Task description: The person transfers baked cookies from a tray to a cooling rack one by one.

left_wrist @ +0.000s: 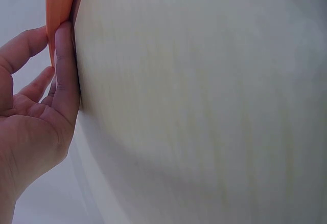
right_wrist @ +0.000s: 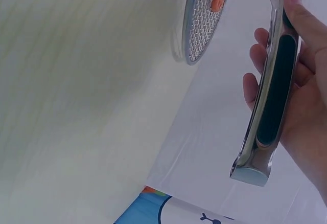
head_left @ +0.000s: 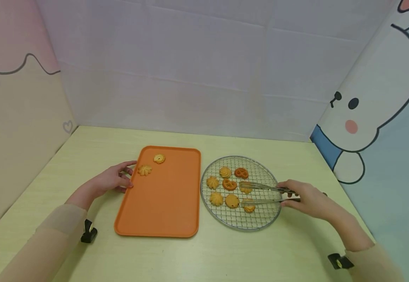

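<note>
My left hand (head_left: 114, 178) pinches the left rim of an orange tray (head_left: 162, 203); in the left wrist view its fingers lie on both sides of the tray's edge (left_wrist: 61, 1). Two cookies lie at the tray's back left, a ring-shaped one (head_left: 159, 158) and a flower-shaped one (head_left: 144, 170). My right hand (head_left: 308, 199) holds metal tongs (head_left: 264, 187) with dark green grips, seen close up in the right wrist view (right_wrist: 278, 91). The tongs' spread arms reach left over a round wire rack (head_left: 239, 225), with their tips by a flower-shaped cookie (head_left: 245, 188) and a cookie in front of it (head_left: 249, 208).
Several more cookies sit on the rack, among them a pretzel-shaped one (head_left: 229, 184), a round one (head_left: 232, 201) and a swirled one (head_left: 225, 172). Tray and rack stand side by side on a pale wooden table (head_left: 225, 258). Printed cloth walls (head_left: 204, 78) enclose the back and sides.
</note>
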A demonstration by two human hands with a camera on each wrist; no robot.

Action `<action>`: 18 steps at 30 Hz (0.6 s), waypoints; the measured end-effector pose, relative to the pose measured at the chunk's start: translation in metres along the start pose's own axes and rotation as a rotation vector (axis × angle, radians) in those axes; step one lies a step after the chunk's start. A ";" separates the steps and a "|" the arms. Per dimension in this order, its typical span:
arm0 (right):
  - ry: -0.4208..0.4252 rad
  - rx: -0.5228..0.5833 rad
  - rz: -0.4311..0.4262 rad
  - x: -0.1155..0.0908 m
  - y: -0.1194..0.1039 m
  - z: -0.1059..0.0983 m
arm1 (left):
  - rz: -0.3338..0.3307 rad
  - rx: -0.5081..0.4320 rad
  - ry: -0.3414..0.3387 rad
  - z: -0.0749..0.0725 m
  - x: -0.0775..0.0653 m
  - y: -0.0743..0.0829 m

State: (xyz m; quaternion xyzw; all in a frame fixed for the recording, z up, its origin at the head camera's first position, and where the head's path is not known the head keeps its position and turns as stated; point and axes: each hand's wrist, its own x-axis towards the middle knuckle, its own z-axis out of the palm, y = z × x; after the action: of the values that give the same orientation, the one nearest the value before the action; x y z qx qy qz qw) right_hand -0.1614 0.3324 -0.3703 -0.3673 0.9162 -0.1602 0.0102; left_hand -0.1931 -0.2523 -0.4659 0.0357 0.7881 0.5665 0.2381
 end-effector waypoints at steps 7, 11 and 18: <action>0.003 -0.061 0.023 0.009 -0.011 -0.010 | 0.004 -0.013 -0.002 0.000 0.001 -0.001; 0.005 -0.097 0.036 0.015 -0.018 -0.016 | 0.009 -0.019 -0.002 0.000 0.000 0.000; 0.029 -0.151 0.023 0.028 -0.025 -0.021 | 0.011 -0.019 -0.002 0.000 0.000 -0.001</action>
State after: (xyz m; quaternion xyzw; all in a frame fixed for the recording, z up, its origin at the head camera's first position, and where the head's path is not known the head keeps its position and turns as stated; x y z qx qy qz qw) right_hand -0.1681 0.3026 -0.3397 -0.3540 0.9299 -0.0959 -0.0291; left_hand -0.1929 -0.2527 -0.4670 0.0384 0.7821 0.5754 0.2363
